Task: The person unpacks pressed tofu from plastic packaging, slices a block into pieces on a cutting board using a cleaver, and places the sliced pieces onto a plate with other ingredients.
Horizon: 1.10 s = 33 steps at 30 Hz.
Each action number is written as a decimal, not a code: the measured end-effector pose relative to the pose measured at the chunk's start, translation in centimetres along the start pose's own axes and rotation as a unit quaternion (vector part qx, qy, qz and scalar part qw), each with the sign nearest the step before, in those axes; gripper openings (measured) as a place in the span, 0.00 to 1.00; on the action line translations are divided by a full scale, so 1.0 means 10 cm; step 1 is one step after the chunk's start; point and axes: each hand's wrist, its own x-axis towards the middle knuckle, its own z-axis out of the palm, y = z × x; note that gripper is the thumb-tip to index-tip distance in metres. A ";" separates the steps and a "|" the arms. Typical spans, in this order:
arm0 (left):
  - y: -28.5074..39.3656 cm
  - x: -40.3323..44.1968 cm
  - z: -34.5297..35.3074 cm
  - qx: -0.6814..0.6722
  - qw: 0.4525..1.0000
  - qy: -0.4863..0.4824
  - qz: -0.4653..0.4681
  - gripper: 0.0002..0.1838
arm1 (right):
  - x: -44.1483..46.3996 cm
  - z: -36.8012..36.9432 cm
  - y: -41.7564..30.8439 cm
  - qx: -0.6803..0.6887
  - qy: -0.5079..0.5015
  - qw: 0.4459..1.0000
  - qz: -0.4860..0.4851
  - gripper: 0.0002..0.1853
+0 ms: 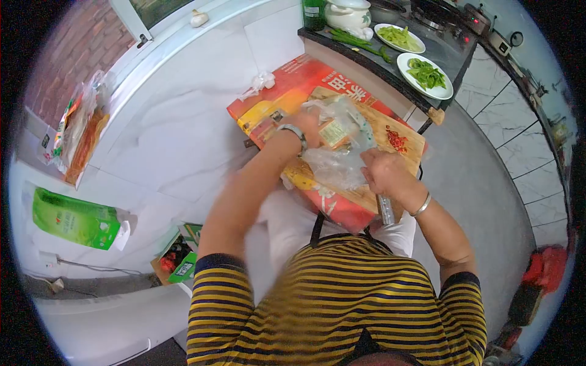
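A clear plastic bag with a labelled, orange-brown packet inside lies over the wooden cutting board. My left hand, blurred, is at the bag's left side; its fingers are smeared and partly hidden. At the bag's right side, my right hand has its fingers closed on the plastic. Chopped red pepper lies on the board, above my right hand. Below that hand, a metal object, perhaps a knife, shows at the board's near edge. Under the board is a red and yellow box.
On the dark counter stand two white plates of cut greens, green stalks, a white pot and a green bottle. A green pouch hangs on the left wall. Garlic sits on the windowsill.
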 end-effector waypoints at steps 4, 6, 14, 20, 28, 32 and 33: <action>0.20 -0.08 -0.19 0.082 0.993 -0.004 0.087 0.20 | 0.02 -0.11 -0.13 -0.013 0.002 0.999 -0.037 0.14; 0.39 -0.16 -0.17 0.092 0.986 -0.018 0.136 0.21 | 0.02 -0.11 -0.20 0.003 0.022 0.998 -0.057 0.12; 0.17 0.25 0.67 -0.033 0.995 0.014 0.089 0.18 | -0.08 -0.19 -0.29 0.002 0.043 0.993 -0.110 0.02; -0.05 0.63 0.74 -0.084 0.981 -0.158 0.069 0.38 | -0.18 -0.22 -0.29 0.037 0.053 0.993 -0.097 0.02; -0.02 0.60 0.68 -0.077 0.984 -0.144 0.074 0.41 | -0.29 -0.17 -0.14 0.043 0.050 0.996 -0.067 0.09; -0.15 0.61 0.67 -0.129 0.974 -0.167 0.078 0.37 | -0.30 -0.10 -0.07 0.064 0.061 0.995 -0.054 0.09; -0.12 0.59 0.58 -0.104 0.972 -0.198 0.065 0.37 | -0.31 -0.10 -0.06 0.059 0.048 0.996 -0.046 0.08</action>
